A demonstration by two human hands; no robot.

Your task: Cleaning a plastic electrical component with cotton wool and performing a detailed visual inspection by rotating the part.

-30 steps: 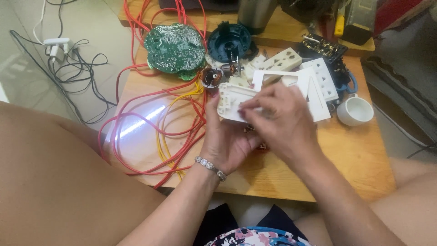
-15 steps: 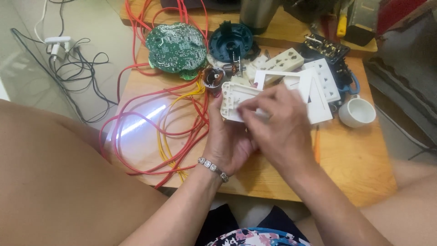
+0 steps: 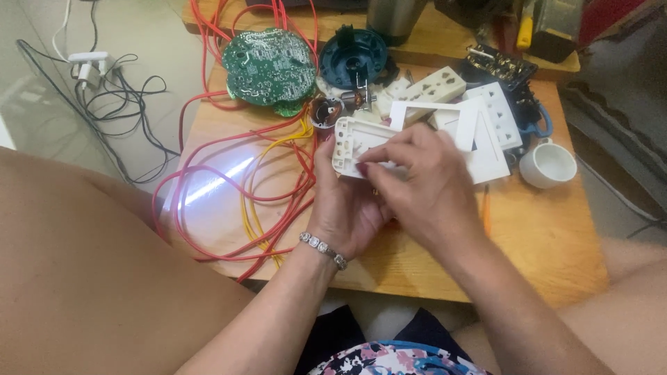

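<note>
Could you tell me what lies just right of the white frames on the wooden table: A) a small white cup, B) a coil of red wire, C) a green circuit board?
A: the small white cup stands on the wooden table, right of the white frames.

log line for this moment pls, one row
left hand: holds white socket plate | right hand: fingers on plate | nearby: red wires, green circuit board, white cup | surface: wooden table
</note>
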